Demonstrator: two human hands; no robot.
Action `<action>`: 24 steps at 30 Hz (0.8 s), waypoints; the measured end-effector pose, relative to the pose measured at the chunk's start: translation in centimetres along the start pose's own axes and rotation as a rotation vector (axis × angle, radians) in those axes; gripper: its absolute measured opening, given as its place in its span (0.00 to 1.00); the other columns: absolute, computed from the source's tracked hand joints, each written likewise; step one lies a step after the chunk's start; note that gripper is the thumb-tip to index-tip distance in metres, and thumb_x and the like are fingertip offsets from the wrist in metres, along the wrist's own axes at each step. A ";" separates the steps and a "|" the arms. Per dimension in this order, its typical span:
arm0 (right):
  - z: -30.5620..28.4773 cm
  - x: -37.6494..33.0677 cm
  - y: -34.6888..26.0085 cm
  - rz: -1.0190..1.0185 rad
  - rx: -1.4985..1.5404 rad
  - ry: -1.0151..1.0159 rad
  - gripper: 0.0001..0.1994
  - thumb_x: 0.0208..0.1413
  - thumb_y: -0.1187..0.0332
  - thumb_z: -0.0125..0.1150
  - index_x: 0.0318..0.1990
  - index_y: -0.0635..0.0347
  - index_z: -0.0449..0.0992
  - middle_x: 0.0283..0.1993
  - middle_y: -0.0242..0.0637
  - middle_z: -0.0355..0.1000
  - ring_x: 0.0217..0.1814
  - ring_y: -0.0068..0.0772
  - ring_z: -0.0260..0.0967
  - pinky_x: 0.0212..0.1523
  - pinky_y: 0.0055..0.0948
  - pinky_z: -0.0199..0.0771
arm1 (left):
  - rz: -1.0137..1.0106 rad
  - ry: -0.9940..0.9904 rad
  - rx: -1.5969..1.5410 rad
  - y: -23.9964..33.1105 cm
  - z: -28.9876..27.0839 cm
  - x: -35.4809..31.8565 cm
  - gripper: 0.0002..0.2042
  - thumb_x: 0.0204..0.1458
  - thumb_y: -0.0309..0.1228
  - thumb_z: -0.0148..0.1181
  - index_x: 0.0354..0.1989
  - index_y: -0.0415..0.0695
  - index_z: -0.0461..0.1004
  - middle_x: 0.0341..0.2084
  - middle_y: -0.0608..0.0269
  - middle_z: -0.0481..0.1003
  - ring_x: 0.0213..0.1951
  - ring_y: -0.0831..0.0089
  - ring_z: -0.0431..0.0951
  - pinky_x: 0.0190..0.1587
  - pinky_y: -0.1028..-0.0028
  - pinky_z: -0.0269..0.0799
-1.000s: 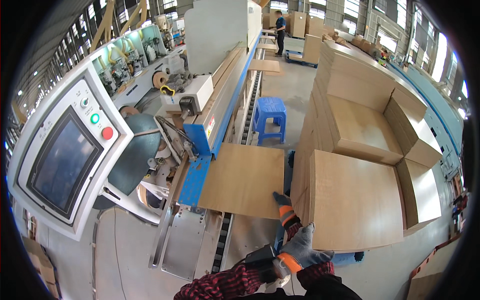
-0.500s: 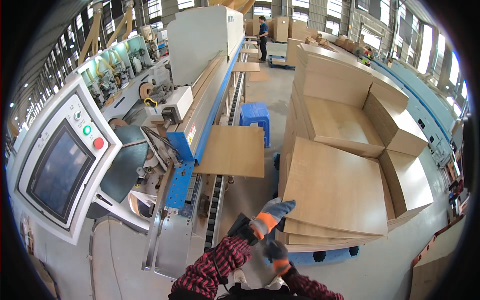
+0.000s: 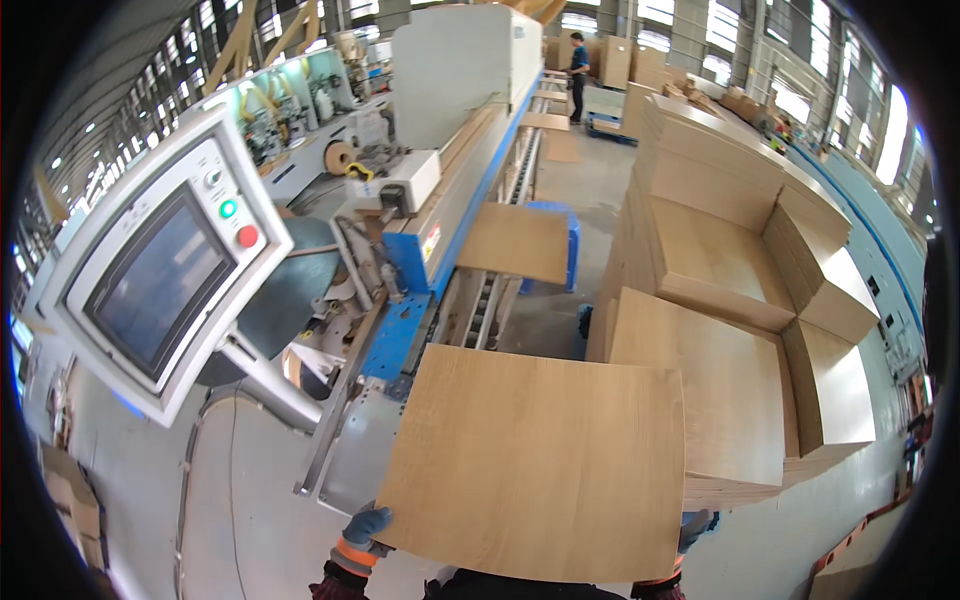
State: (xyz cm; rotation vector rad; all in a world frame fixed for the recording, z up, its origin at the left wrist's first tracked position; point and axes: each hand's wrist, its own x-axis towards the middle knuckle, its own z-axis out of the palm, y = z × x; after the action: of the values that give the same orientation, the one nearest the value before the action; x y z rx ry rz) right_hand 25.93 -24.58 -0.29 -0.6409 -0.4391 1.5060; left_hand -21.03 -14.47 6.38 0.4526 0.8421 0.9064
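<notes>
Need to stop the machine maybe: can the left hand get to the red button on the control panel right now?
Probably not. The left hand grips the near left corner of the wood panel, so it is occupied, and the red button sits well up and away to its left.

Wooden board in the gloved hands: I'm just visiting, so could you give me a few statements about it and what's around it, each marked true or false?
1. Both gloved hands hold the wooden board by its near corners. True: left hand, right hand.
2. The control panel stands to the person's right. False: it is on the left.
3. Another board lies further along the machine. True.
4. The stacks of panels are on the left. False: they are on the right.
5. The stool is red. False: blue.
</notes>
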 end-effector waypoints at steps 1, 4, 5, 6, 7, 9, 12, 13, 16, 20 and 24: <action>0.5 0.1 -0.5 0.013 -0.125 -0.001 0.20 0.53 0.61 0.46 0.50 0.64 0.63 0.46 0.42 0.65 0.45 0.36 0.64 0.43 0.35 0.68 | -0.018 0.004 -0.009 -0.6 -1.6 -0.2 0.27 0.44 0.38 0.56 0.52 0.36 0.60 0.40 0.55 0.71 0.37 0.65 0.75 0.31 0.73 0.73; 5.1 2.8 -2.5 0.229 -0.759 -0.145 0.17 0.53 0.69 0.47 0.49 0.66 0.63 0.41 0.41 0.67 0.39 0.35 0.68 0.37 0.32 0.71 | -0.014 0.013 -0.124 -2.8 -6.2 -0.4 0.20 0.48 0.36 0.54 0.47 0.38 0.65 0.38 0.57 0.73 0.37 0.66 0.75 0.33 0.72 0.73; 12.8 3.4 -1.9 0.277 -0.393 0.103 0.13 0.49 0.77 0.47 0.44 0.67 0.67 0.35 0.38 0.69 0.32 0.30 0.69 0.32 0.28 0.72 | 0.040 0.243 -0.240 -2.7 -4.1 -0.4 0.16 0.50 0.34 0.52 0.45 0.39 0.66 0.35 0.57 0.74 0.33 0.67 0.76 0.29 0.72 0.74; 13.3 3.5 -0.8 0.296 -0.357 0.101 0.12 0.48 0.77 0.49 0.42 0.68 0.68 0.34 0.39 0.70 0.31 0.30 0.69 0.33 0.27 0.72 | 0.020 0.292 -0.089 -2.4 -5.5 -0.4 0.16 0.50 0.35 0.52 0.45 0.40 0.66 0.35 0.58 0.73 0.34 0.67 0.76 0.31 0.71 0.74; 13.1 4.4 0.3 0.317 -0.326 0.091 0.11 0.47 0.78 0.52 0.40 0.68 0.69 0.33 0.39 0.71 0.31 0.29 0.70 0.33 0.26 0.72 | 0.006 0.343 0.057 -2.0 -7.5 -0.4 0.16 0.50 0.35 0.52 0.45 0.40 0.67 0.36 0.58 0.73 0.35 0.67 0.76 0.32 0.70 0.74; 13.6 5.8 2.7 0.368 -0.265 0.112 0.11 0.46 0.78 0.55 0.39 0.69 0.71 0.33 0.39 0.71 0.30 0.29 0.70 0.33 0.26 0.72 | -0.090 0.629 0.338 -1.4 -8.6 0.0 0.17 0.49 0.36 0.52 0.44 0.38 0.67 0.38 0.53 0.71 0.41 0.60 0.73 0.41 0.63 0.70; 14.3 7.3 7.4 0.411 -0.221 0.178 0.13 0.47 0.76 0.55 0.42 0.67 0.69 0.35 0.38 0.71 0.32 0.29 0.69 0.34 0.27 0.72 | 0.482 1.127 1.505 -1.1 -6.6 0.0 0.18 0.45 0.37 0.52 0.41 0.37 0.68 0.40 0.46 0.68 0.42 0.52 0.69 0.45 0.58 0.65; 12.7 7.5 9.8 0.384 -0.244 0.185 0.14 0.48 0.74 0.55 0.44 0.66 0.68 0.37 0.37 0.70 0.33 0.30 0.69 0.35 0.28 0.72 | 0.672 1.042 1.710 -0.4 -5.1 0.2 0.19 0.42 0.39 0.52 0.39 0.36 0.69 0.40 0.42 0.66 0.42 0.47 0.65 0.46 0.56 0.62; 6.8 9.0 17.0 0.237 -0.433 0.300 0.14 0.48 0.71 0.57 0.44 0.63 0.69 0.38 0.35 0.70 0.34 0.29 0.69 0.35 0.29 0.72 | 0.721 0.701 1.669 -2.6 -2.8 1.6 0.21 0.42 0.37 0.52 0.43 0.36 0.67 0.40 0.42 0.66 0.46 0.48 0.63 0.48 0.57 0.60; 5.4 14.8 18.5 0.157 -0.588 0.225 0.12 0.49 0.72 0.57 0.42 0.62 0.70 0.34 0.30 0.70 0.32 0.24 0.67 0.33 0.24 0.70 | 0.772 0.688 1.775 -4.6 -3.5 4.2 0.23 0.42 0.40 0.52 0.44 0.35 0.66 0.44 0.42 0.63 0.49 0.47 0.60 0.53 0.56 0.54; 5.0 18.3 17.8 0.240 -0.435 0.253 0.12 0.50 0.70 0.57 0.43 0.62 0.70 0.34 0.30 0.70 0.33 0.24 0.68 0.33 0.25 0.70 | 0.698 0.657 1.796 -3.4 -3.0 7.1 0.25 0.42 0.43 0.53 0.45 0.37 0.66 0.47 0.42 0.61 0.52 0.45 0.58 0.56 0.55 0.50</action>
State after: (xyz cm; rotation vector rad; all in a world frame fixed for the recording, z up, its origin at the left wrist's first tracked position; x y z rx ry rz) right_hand 9.66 -6.68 -9.96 -1.2480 -0.5115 1.5378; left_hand -19.26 -10.42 -0.82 2.1698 2.0919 0.6669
